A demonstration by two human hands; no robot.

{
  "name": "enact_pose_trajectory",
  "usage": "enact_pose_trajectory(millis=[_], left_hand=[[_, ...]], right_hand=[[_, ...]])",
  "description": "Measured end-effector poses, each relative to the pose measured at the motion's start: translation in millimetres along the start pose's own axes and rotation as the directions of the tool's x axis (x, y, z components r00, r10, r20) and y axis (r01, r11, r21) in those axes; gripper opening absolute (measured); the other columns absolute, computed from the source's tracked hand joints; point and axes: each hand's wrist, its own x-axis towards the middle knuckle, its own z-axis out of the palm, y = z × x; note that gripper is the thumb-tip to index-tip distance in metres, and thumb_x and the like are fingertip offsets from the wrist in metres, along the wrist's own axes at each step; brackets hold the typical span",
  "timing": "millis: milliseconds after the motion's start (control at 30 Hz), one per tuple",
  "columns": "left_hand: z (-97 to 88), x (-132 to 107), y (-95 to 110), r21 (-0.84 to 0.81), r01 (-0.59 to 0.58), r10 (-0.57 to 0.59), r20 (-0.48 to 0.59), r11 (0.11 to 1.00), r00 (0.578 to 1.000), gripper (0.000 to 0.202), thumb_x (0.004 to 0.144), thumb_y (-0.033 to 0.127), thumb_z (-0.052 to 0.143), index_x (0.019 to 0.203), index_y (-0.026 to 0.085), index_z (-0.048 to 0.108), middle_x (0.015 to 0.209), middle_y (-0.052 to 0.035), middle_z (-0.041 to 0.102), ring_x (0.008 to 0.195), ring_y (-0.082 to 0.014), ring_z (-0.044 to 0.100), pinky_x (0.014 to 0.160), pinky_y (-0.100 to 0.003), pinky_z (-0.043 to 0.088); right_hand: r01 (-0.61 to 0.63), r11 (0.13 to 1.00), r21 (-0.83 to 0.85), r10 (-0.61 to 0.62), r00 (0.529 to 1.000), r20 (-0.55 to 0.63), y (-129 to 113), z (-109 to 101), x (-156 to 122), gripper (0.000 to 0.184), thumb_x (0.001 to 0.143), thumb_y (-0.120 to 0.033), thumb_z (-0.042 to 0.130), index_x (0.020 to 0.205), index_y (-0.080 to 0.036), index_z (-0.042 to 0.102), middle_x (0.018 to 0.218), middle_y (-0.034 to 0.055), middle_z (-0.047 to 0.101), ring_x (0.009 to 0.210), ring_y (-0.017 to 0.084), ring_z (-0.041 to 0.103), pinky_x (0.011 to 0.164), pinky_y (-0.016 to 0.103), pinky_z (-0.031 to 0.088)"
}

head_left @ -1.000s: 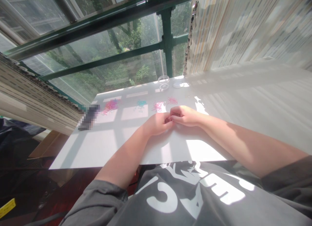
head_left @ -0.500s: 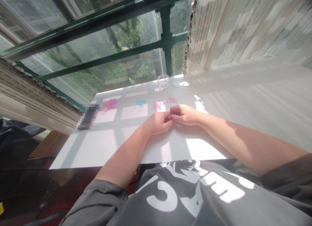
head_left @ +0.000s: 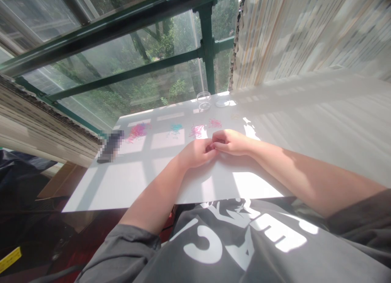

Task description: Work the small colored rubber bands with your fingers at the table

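Observation:
My left hand (head_left: 198, 153) and my right hand (head_left: 231, 143) meet over the white table (head_left: 122, 185), fingertips touching. Both are closed with curled fingers; whatever they pinch is too small or hidden to make out. Just beyond them lie two loose piles of thin pink strands, one pink pile (head_left: 198, 131) and a smaller pink pile (head_left: 215, 123), which look like tiny rubber bands. Farther left are a teal pile (head_left: 176, 128) and a larger mixed pink, red and purple pile (head_left: 138, 131).
A clear round container (head_left: 203, 102) stands at the table's back edge by the window, with a clear lid-like disc (head_left: 223, 102) beside it. A blurred-out dark object (head_left: 111, 147) lies at the left edge. Curtains hang at both sides of the green-framed window.
Both hands stay together in nearly the same place and pose. The view has shifted slightly; the piles look the same.

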Motion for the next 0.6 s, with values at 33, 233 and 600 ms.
enact_pose_trajectory(millis=[33,233,600], left_hand=[[0.0,-0.1,0.0,0.001,0.002,-0.002,-0.002,1.000,1.000,0.025,0.082,0.039,0.045,0.069,0.018,0.048,0.063,0.0013,0.053,0.059,-0.0112,0.046,0.054,-0.023,0.033],[0.3,-0.5,1.0,0.001,0.008,-0.008,-0.013,1.000,1.000,0.026,0.082,0.039,0.045,0.068,0.018,0.047,0.062,0.0013,0.052,0.058,-0.0110,0.045,0.053,-0.023,0.032],[-0.3,0.0,1.1,0.008,0.012,-0.012,-0.007,1.000,1.000,0.025,0.081,0.039,0.046,0.068,0.018,0.048,0.063,0.0012,0.054,0.059,-0.0115,0.047,0.054,-0.023,0.034]], right_hand=[[0.000,1.000,0.000,0.000,1.000,0.002,-0.4,-0.1,-0.1,0.010,0.073,-0.027,0.048,0.071,-0.019,0.053,0.064,-0.0012,0.053,0.059,0.012,0.043,0.055,0.025,0.027],[-0.004,1.000,-0.022,0.004,1.000,-0.004,-3.2,-0.9,-0.4,0.010,0.074,-0.027,0.047,0.072,-0.019,0.053,0.065,-0.0009,0.053,0.060,0.012,0.043,0.055,0.025,0.028],[0.005,1.000,0.005,-0.005,1.000,0.005,-0.8,-0.5,0.1,0.010,0.073,-0.027,0.048,0.071,-0.018,0.052,0.065,-0.0008,0.054,0.060,0.012,0.044,0.056,0.025,0.028]])
